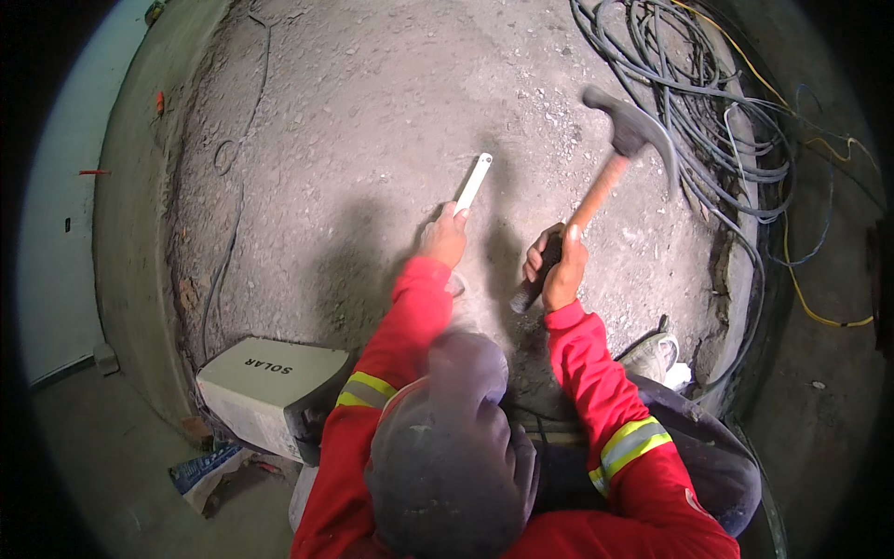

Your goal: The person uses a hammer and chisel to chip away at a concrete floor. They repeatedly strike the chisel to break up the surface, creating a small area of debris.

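My left hand [444, 237] grips a flat white bar [475, 183] with a small hole near its far end, pointing away from me over rough, gravelly ground [391, 119]. To its right, my right hand [559, 269] is closed around the dark grip of a claw hammer [599, 192] with an orange-brown shaft. The hammer's metal head is raised up and to the right, slightly blurred. Bar and hammer are apart. My left fingers hide the bar's near end, and what lies under it cannot be told.
Coiled grey cables [670, 91] lie at the upper right, with a thin yellow cable [789, 258] beyond. A white and black box [272, 370] stands at my left, beside a torn bag [209, 475]. A loose cable [241, 189] runs along the ground's left edge. My shoe [653, 356] is at right.
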